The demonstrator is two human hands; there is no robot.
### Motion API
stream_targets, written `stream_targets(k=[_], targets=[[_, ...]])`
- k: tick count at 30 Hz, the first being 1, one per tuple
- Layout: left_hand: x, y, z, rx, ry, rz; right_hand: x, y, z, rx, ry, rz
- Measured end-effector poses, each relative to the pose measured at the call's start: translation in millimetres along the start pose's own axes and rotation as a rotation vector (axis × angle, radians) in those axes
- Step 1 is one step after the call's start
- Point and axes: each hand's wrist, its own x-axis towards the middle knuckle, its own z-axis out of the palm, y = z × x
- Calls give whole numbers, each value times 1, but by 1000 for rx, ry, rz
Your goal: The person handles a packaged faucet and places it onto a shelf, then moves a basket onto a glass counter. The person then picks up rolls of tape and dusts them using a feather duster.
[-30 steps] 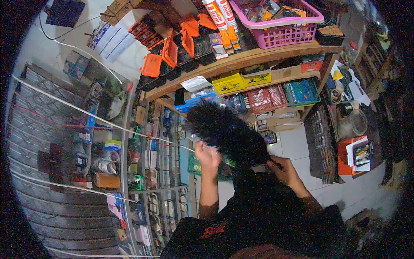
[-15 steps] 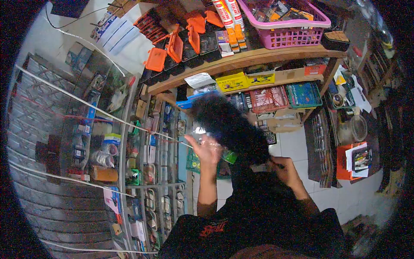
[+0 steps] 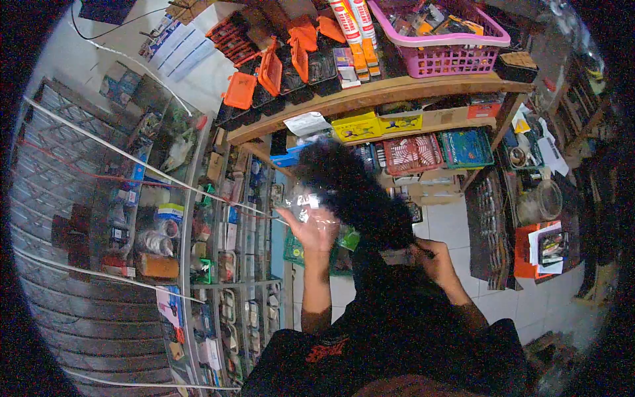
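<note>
My left hand is raised palm up, thumb out to the side. A shiny clear plastic packet rests in its fingers, and glare hides what the packet contains. Right beside it, a black fluffy duster slants across the middle of the view and covers part of the fingers. My right hand is closed at the duster's lower right end, where a handle is too dark to make out.
Ahead stands a wooden shelf bearing orange-lidded boxes and a pink basket. Beneath are a red basket and a green-blue basket. Glass display shelves line the left. An orange box is at right.
The duster's tip has shifted slightly to the right, leaving more of the clear packet showing. Both hands stay in nearly the same place.
</note>
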Motion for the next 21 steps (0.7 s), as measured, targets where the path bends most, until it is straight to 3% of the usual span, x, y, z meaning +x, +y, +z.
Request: stream_targets(k=[1,3,4,7,8,10,13,17,18,19,21], targets=[[7,4,-27,-149,-363,-174,0,3,0,92,1,62],[-1,2,6,29,86,-17,3,1,-10,-103,-114,-20],[-1,-3,20,114,95,112,5,-1,-14,-199,-171,-61],[-5,-1,32,81,98,55,6,-7,-9,-10,-84,95],[2,4,0,-116,-224,-108,5,-5,-8,17,-85,102],[5,9,-12,-268,-416,-232,4,0,-6,71,-88,112],[-5,0,30,84,250,120,5,-19,-13,-127,-184,-39],[3,25,-47,-198,-421,-290,2,-8,-4,55,-120,124],[9,17,-31,-261,-630,-284,1,5,1,146,-82,141],[4,12,-15,-168,-340,-183,0,11,3,237,-45,158],[-11,9,28,18,241,22,0,11,-5,-22,-126,-21]])
